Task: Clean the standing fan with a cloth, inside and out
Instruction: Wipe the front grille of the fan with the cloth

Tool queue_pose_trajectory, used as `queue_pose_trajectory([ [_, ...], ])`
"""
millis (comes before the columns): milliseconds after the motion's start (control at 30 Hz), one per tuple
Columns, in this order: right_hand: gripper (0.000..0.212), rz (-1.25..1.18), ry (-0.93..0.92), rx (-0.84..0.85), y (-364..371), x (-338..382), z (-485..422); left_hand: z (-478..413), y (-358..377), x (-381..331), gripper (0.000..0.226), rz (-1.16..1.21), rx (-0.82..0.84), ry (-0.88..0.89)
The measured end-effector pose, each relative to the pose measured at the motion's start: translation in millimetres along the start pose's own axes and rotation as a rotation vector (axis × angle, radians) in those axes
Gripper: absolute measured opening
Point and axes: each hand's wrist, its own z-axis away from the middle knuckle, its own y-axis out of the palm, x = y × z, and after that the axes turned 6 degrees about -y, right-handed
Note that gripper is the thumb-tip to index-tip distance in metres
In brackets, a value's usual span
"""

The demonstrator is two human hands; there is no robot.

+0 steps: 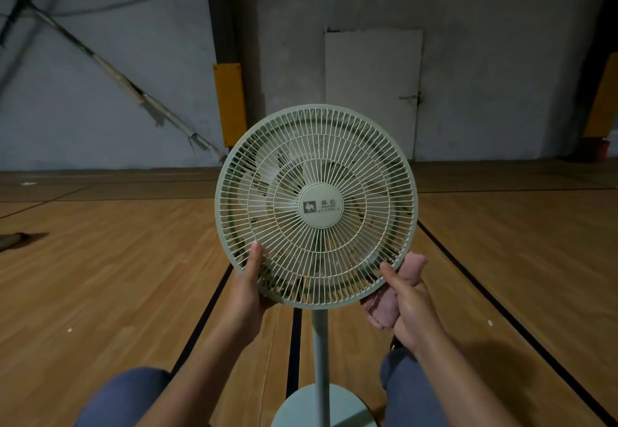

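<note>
2 knees (127, 393) in blue trousers sit at the bottom edge, with the fan's round base (321, 406) on the floor between them. From the base a pale pole (320, 346) rises straight up to the fan (316, 205), whose round grille faces the camera.

Both hands hold the grille's lower rim. The left hand (249, 289) grips the lower-left edge, thumb laid up the front of the rim, fingers curled behind out of sight. The right hand (409, 306) is at the lower-right edge, thumb pressed against the rim, its fingers wrapped round a bunched pink cloth (413, 267) that sticks out above and below the fist and touches the outside of the rim. The fan head thus sits just above and between the 2 hands.

Behind the grille the pale blades (267, 189) show, and a round badge (321, 205) marks the centre.

Under everything runs a wooden floor (117, 276) with black lines (501, 306). Far back stands a grey wall (133, 92) with a white door (373, 92), a yellow pad (229, 102) on a pillar left of it, and windows along the top.
</note>
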Motion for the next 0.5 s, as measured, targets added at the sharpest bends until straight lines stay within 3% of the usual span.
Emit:
queue_pose_trajectory([
  [167,0.027,0.038,-0.017,0.018,7,16,5,0,4,-2,0.081,-0.019,-0.004,-0.028],
  [267,0.046,0.079,-0.032,-0.010,3,16,3,-4,1,1,0.081,-0.027,0.017,-0.050],
  [500,0.041,0.190,-0.052,-0.103,-7,27,-4,-17,-10,-6,0.051,-0.087,0.073,-0.055],
])
